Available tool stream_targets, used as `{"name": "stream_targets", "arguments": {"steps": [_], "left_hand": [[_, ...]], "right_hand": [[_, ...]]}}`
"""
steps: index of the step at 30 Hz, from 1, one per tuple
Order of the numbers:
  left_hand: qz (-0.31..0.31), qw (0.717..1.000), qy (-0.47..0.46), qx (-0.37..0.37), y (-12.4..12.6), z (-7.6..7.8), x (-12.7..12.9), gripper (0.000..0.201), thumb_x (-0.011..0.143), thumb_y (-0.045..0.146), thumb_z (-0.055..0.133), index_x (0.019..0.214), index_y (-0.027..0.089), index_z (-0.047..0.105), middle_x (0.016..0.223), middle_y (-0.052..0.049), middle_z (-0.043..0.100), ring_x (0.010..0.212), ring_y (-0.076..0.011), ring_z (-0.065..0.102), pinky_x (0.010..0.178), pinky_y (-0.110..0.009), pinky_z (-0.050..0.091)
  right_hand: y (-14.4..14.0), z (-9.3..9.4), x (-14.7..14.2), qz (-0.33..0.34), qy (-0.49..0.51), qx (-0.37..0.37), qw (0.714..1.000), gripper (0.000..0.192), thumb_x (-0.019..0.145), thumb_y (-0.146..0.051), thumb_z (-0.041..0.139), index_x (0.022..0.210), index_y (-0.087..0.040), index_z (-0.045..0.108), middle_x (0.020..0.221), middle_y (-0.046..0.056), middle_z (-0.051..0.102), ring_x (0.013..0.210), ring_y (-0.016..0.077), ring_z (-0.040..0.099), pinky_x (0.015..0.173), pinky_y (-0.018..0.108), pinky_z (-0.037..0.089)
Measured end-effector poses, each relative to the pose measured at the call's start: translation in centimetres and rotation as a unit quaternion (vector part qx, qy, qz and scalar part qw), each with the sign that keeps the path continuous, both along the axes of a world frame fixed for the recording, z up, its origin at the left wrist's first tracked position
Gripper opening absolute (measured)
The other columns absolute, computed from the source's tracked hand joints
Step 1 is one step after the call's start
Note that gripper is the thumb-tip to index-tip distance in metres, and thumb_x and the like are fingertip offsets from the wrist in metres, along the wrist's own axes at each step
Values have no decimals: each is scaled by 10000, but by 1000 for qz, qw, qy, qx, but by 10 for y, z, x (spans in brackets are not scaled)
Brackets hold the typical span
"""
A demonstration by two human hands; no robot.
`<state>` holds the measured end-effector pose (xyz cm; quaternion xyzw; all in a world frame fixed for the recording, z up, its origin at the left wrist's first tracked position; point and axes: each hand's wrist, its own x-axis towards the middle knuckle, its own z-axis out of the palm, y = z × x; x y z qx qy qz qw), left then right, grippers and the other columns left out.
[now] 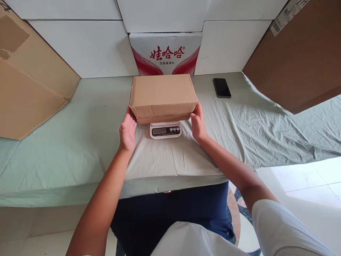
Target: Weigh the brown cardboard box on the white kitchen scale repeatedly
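Fingers of the left hand (pixel 128 131) and right hand (pixel 198 122) press flat against the two short ends of the cardboard box (pixel 163 96), which sits on the small scale (pixel 165 129) on the cloth-covered counter (pixel 80 142). The box looks stiff, probably light, with smooth sides; holding it low at both ends suits it best.
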<state>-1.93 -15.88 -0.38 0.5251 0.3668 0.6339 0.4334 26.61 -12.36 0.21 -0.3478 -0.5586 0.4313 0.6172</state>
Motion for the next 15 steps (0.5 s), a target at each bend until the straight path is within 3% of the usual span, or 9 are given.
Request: {"name": "stream_targets", "arguments": {"steps": [15], "left_hand": [[-16,1000,4,14,-1,1,0,881,840,912,439,1555,404,533,1730,-20,425,1669,-315,253,1357,-496,217]], "right_hand": [[2,-2,-1,8,0,4,1000,712,784,-667,627,1424,-373,531,1626,17,510,1543,371,410,1312,668,330]]}}
